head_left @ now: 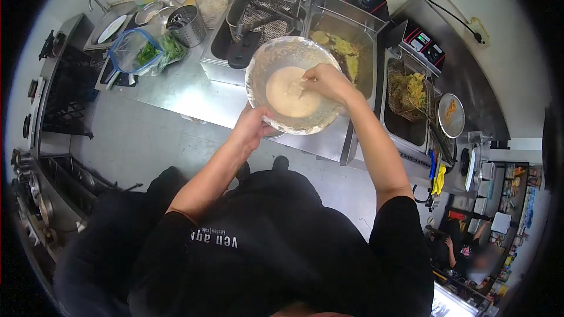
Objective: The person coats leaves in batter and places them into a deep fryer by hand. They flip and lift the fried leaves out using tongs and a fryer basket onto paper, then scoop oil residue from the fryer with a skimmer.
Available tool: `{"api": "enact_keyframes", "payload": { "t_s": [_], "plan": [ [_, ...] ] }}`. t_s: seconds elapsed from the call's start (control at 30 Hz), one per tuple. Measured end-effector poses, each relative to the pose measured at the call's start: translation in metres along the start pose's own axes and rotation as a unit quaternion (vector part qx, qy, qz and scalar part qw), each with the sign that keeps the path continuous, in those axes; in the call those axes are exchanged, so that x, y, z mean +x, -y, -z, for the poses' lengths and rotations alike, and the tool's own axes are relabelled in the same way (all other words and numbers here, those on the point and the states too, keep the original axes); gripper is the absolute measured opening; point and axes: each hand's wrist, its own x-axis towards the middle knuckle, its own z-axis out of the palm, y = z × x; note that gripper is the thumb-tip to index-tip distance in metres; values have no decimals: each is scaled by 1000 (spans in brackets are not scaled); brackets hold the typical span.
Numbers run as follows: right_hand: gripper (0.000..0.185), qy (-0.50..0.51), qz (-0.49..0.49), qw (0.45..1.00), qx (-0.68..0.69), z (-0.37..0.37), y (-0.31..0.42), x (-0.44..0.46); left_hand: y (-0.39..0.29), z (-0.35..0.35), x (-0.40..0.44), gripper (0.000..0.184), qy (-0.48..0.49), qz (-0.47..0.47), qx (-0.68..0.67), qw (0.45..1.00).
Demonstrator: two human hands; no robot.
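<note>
A batter-caked mixing bowl [276,56] is held above the front edge of the steel table [170,91], just in front of the deep fryer [366,53]. Its near-left rim is gripped by the left hand [255,126]; the fingers of the right hand [326,82] are bunched at the pale batter [285,95] — whether a utensil is pinched between them cannot be told. Stirring appears to be the step in hand; by the next move, a steady, level bowl is called for.

A pale wall [523,76] is curving down the upper right, and shelves [518,196] are standing at lower right. Left of centre, a steel counter [183,93] is gleaming above grey floor [111,120].
</note>
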Motion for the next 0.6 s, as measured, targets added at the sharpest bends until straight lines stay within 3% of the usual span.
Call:
{"api": "enact_keyframes", "payload": {
  "t_s": [0.2,0.4,0.6],
  "plan": [
    [26,-21,12,999,-46,4,-11,12,-1,-3,-4,55,1,1,5,1000],
    [28,-2,-26,995,93,21,-3,11,4,1,1,59,3,6,4,1000],
    [26,12,44,996,76,42,19,0,3,-2,-1,60,1,-8,2,1000]
  ]
}}
